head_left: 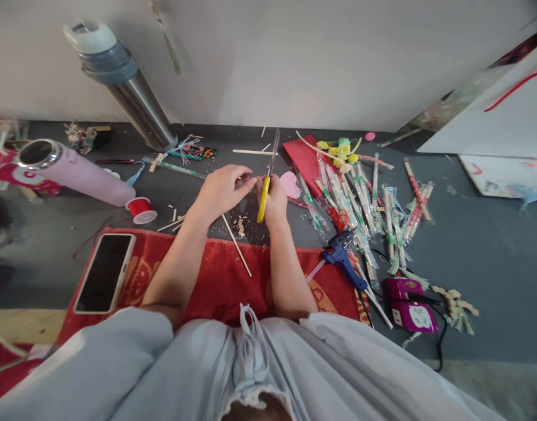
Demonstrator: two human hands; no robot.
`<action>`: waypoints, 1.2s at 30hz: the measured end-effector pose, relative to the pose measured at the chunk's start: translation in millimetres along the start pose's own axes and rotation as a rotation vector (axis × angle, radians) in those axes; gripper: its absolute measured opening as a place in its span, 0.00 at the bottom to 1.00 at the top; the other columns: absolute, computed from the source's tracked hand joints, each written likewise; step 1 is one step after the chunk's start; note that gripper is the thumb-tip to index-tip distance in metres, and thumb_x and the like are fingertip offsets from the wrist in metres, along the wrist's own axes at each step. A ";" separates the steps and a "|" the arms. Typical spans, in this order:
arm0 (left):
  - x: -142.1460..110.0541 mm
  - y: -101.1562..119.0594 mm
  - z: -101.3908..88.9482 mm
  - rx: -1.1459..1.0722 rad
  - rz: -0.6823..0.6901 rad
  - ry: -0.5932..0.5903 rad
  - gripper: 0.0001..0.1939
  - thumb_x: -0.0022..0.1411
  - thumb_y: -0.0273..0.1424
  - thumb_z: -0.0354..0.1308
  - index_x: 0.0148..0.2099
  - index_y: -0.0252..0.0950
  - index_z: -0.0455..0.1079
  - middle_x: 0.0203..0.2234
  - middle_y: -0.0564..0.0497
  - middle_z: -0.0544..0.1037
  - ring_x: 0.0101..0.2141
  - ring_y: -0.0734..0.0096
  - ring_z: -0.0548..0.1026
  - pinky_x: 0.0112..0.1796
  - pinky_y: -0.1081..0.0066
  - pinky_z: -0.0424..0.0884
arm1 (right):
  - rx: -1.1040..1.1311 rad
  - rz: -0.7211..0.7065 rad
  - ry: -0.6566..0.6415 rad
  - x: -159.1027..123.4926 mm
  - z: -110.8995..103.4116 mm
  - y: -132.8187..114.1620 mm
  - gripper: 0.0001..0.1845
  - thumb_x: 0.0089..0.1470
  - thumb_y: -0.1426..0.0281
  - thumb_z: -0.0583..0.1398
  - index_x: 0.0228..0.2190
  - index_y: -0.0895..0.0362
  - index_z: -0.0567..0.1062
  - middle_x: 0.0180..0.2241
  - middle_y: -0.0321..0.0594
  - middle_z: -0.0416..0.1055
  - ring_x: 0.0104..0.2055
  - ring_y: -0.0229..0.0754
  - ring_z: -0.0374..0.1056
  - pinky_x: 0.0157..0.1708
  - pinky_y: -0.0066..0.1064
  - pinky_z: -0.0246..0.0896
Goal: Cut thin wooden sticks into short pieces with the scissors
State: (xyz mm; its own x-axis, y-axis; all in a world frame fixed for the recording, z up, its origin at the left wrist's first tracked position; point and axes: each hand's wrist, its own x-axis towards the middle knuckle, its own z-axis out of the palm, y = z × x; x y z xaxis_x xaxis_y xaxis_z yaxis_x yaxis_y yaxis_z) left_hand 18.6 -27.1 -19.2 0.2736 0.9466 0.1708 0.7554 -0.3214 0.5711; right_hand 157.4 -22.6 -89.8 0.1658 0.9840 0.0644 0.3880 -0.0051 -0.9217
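My right hand [276, 202] is closed on a pair of scissors [264, 200] with yellow handles, whose blades point away from me towards the wall. Just left of it, my left hand [224, 190] is closed, thumb and fingertips near the scissors. Whatever lies between those fingertips is too small to make out. A thin wooden stick [237, 245] runs from under my left hand onto the red cloth [233, 286]. Small cut stick pieces [241, 226] and crumbs lie on the grey table between my wrists. Beyond the hands is another pale stick [252, 152]; a pink paper heart [290, 184] sits beside my right hand.
Wrapped chopsticks [350, 199] are heaped on the right, near a blue glue gun [345, 261] and a purple power block [409, 304] with a cable. A steel thermos [139, 93], pink tumbler [82, 175], red ribbon spool [141, 210] and phone [105, 273] stand or lie leftward.
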 end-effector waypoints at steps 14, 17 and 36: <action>1.0 -21.2 -14.4 0.199 0.127 0.316 0.08 0.63 0.33 0.54 0.41 0.41 0.74 0.37 0.49 0.78 0.43 0.60 0.75 0.49 0.59 0.69 | -0.187 -0.239 -0.149 -11.4 2.2 -16.3 0.28 0.56 0.42 0.52 0.38 0.55 0.64 0.32 0.41 0.67 0.39 0.45 0.66 0.44 0.41 0.63; 2.3 -26.2 -15.1 0.158 0.078 0.287 0.11 0.64 0.34 0.52 0.40 0.40 0.76 0.34 0.50 0.79 0.39 0.64 0.76 0.44 0.65 0.72 | -0.205 -0.273 -0.154 -12.6 4.8 -15.8 0.28 0.56 0.43 0.51 0.39 0.55 0.64 0.33 0.42 0.67 0.39 0.46 0.66 0.43 0.40 0.63; 1.6 -35.2 -23.1 0.059 0.166 0.172 0.13 0.60 0.27 0.49 0.32 0.37 0.75 0.33 0.52 0.81 0.37 0.71 0.78 0.42 0.70 0.73 | -0.196 -0.307 -0.231 -14.3 1.8 -19.5 0.27 0.54 0.41 0.53 0.32 0.53 0.60 0.33 0.40 0.64 0.39 0.45 0.64 0.44 0.44 0.64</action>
State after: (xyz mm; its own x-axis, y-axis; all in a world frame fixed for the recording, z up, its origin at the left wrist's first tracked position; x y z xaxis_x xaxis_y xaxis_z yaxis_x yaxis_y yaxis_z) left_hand -21.3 -13.7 -20.5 0.2952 0.8699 0.3951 0.7436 -0.4688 0.4767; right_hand 145.9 -36.3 -73.4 -0.1826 0.9592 0.2160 0.5562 0.2820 -0.7817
